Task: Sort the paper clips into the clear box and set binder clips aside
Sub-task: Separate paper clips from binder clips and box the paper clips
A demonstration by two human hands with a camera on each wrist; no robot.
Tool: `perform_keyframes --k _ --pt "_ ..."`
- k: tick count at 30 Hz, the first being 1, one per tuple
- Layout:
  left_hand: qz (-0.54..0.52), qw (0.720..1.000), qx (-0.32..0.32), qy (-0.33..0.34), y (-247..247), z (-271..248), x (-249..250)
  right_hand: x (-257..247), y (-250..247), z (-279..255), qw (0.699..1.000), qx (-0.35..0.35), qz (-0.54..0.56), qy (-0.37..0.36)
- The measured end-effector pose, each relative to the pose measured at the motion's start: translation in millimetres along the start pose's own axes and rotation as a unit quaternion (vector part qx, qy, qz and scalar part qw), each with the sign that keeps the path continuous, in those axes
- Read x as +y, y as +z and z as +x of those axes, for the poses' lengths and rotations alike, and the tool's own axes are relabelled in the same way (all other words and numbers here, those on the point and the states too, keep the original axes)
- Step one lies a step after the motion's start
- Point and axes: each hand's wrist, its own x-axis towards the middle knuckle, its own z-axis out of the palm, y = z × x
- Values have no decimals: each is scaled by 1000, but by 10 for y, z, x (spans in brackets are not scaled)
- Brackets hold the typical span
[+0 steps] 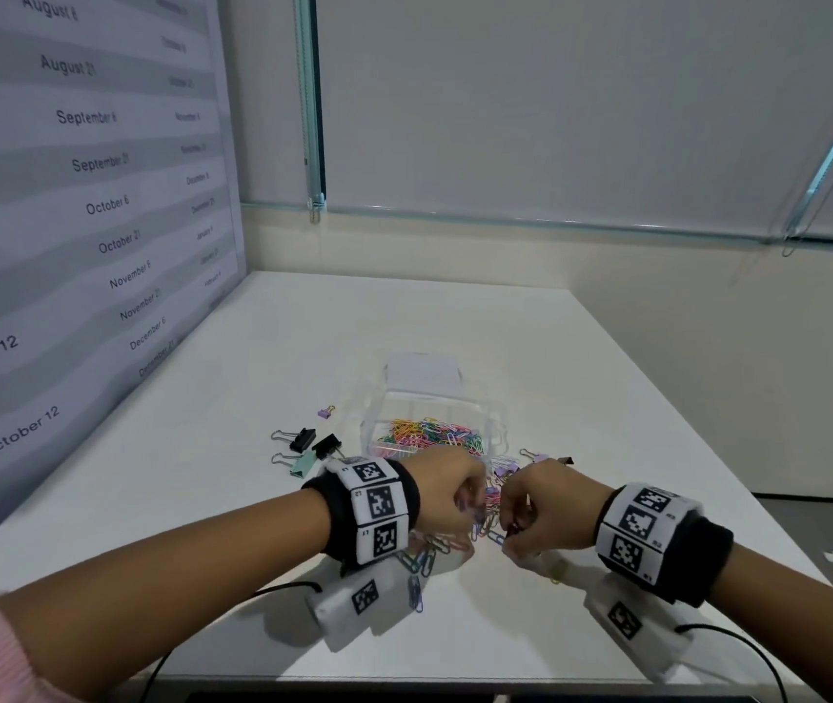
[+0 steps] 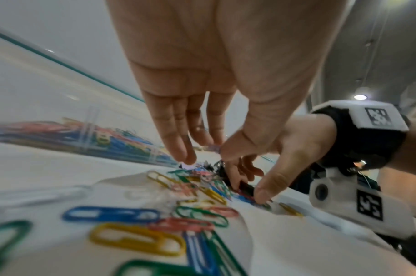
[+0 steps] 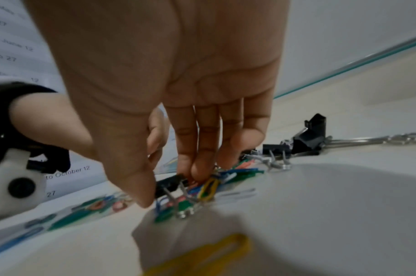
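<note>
Head view: the left hand (image 1: 447,492) and right hand (image 1: 538,509) meet over a mixed heap of paper clips (image 1: 487,515) near the front edge of the table (image 1: 581,378). The clear box (image 1: 434,423), already holding many coloured clips, stands just behind the heap toward the table's centre. Binder clips set aside (image 1: 310,449) lie left of the box. Finger positions are hidden here by the knuckles.

Left wrist view: the left hand's fingers (image 2: 178,142) hang nearly straight above the heap, thumb close to them; whether they hold anything cannot be determined. Loose clips (image 2: 136,237) lie on the table nearer the front edge.

Right wrist view: the right thumb and fingers (image 3: 202,160) curl down around a black binder clip (image 3: 169,184) tangled among paper clips.

Hazards, as judged: paper clips hooked on the binder clip's wire handles may lift with it and end up aside. Two hands working one heap may scatter clips toward the front edge. Further binder clips (image 3: 308,136) lying beyond the fingers could be swept into the box.
</note>
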Motion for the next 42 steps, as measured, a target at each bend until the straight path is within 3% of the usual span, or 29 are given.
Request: perform_keyframes --k 5,14,19,23,26,29,37,42 --pt "-33 999 30 -26 -206 -145 -218 47 -152 -5 1000 26 10 13" --pt "104 986 6 -133 -329 -441 -800 339 -254 -22 994 25 -32 105" --pt "147 972 -21 -180 -289 -487 -934 171 -226 19 998 45 -44 29" --pt "132 980 -39 -145 -308 -535 -797 -122 -202 65 997 35 -32 -56" --pt "80 984 -103 -125 -328 -608 -665 -293 -158 139 996 23 -19 -87" --pt "92 976 -166 -107 -278 -681 -613 -410 -82 234 996 -13 -35 -82" --pt "51 984 -117 -127 -189 -628 -536 -588 68 365 995 -22 16 -100" --pt "22 985 -97 -140 -203 -579 -509 -579 6 341 995 17 40 -91"
